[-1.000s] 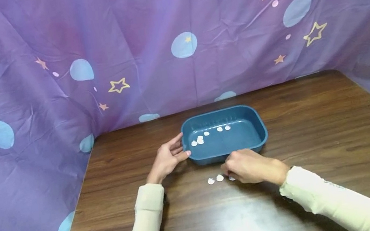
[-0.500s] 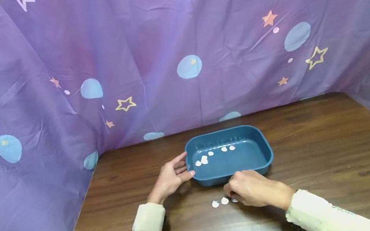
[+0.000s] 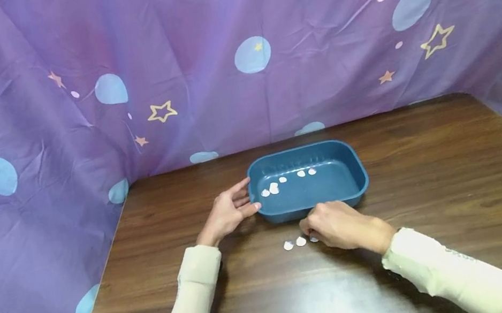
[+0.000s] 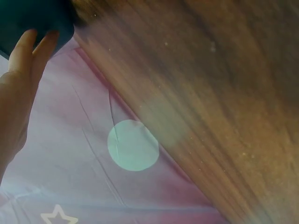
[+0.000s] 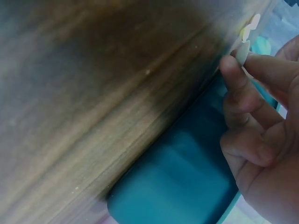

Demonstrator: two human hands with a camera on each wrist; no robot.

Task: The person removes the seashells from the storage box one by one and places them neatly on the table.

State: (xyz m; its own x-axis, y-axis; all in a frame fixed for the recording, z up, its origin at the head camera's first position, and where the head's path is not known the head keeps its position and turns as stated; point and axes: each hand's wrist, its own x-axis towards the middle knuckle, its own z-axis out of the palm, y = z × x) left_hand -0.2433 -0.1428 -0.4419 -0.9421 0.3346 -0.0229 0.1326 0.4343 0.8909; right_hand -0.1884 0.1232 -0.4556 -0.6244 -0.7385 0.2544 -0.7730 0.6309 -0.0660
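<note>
My left hand (image 3: 227, 214) rests against the left end of a blue plastic bin (image 3: 333, 187), thumb by the front corner and fingers along the side, fairly straight. In the left wrist view, two fingertips touch the bin's outer wall (image 4: 46, 14). My right hand (image 3: 339, 225) is just in front of the bin; its thumb and finger pinch a small white shell-shaped piece (image 5: 243, 52) at the table surface. Two similar white pieces, the left one (image 3: 288, 245) and the middle one (image 3: 301, 241), lie beside it in a row. Several more white pieces (image 3: 274, 188) lie inside the bin.
The brown wooden table (image 3: 429, 178) extends on both sides of the bin. A purple curtain (image 3: 198, 67) with stars and blue spots hangs behind the table and along its left and right sides.
The head view tilted down and back up, shifting everything in it. Both hands, the bin and the white pieces keep about the same places relative to each other.
</note>
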